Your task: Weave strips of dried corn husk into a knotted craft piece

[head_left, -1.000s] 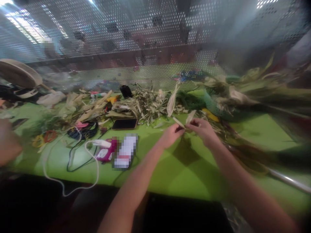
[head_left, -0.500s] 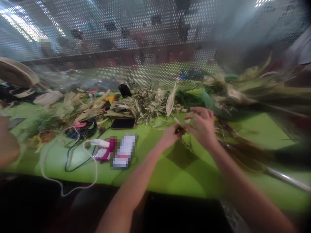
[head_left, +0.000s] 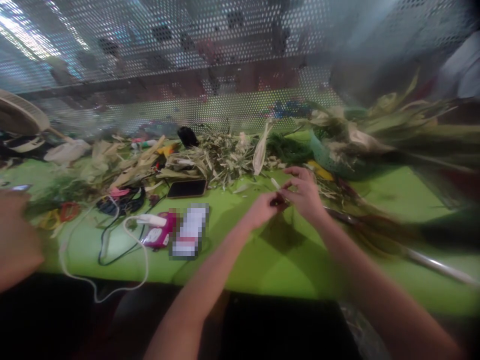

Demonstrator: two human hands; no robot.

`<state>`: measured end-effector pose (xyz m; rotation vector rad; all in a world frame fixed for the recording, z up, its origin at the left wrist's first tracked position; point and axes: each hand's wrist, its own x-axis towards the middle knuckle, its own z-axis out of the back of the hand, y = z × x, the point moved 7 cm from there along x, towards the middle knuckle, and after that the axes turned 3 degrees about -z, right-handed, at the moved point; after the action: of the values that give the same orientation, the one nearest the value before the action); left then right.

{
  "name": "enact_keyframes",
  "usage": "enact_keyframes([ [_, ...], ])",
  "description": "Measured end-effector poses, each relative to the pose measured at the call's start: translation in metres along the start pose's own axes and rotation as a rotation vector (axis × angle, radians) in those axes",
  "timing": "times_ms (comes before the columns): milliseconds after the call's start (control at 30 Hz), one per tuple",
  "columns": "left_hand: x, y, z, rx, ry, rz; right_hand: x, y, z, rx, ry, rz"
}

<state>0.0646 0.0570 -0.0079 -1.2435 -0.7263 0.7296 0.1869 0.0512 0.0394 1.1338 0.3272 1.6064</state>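
Above the green tabletop (head_left: 225, 272), my left hand (head_left: 261, 209) is closed in a pinch around a small dark piece that its fingers mostly hide. A thin pale strip of dried husk (head_left: 276, 184) sticks up from between my hands. My right hand (head_left: 304, 194) reaches in from the right, thumb and forefinger pressed together at the same spot, its other fingers bent and raised. Just behind the hands a broad pale corn husk (head_left: 261, 150) leans on a heap of cut husk pieces (head_left: 225, 162).
A phone (head_left: 186, 188), a magenta box (head_left: 161, 237) and a white cable (head_left: 148, 270) lie to the left. At right are a green basket (head_left: 326, 152) of husks and a metal rod (head_left: 438, 267). Another person's arm (head_left: 17, 240) is at far left. A perforated screen (head_left: 240, 80) stands behind.
My right hand has moved left, and its fingers have come down closer to my left hand's pinch. The other person's arm reaches farther in at the left. The view has shifted slightly.
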Motion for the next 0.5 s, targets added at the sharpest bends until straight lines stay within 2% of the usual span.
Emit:
enact_keyframes([
  [100,0.0,0.001,0.002,-0.024,-0.041,0.02,0.001,-0.001,0.001,0.026,0.005,-0.032],
  [233,0.0,0.01,0.015,-0.117,-0.196,0.088,0.004,-0.003,0.017,0.091,-0.069,-0.091],
  [367,0.0,0.016,0.027,-0.343,-0.321,0.063,0.002,-0.021,0.019,0.39,-0.128,-0.318],
  [433,0.0,0.018,0.028,-0.445,-0.346,0.066,-0.002,-0.028,0.005,0.572,-0.053,-0.449],
  [500,0.0,0.018,0.027,-0.513,-0.337,0.078,-0.006,-0.026,-0.012,0.658,0.08,-0.514],
])
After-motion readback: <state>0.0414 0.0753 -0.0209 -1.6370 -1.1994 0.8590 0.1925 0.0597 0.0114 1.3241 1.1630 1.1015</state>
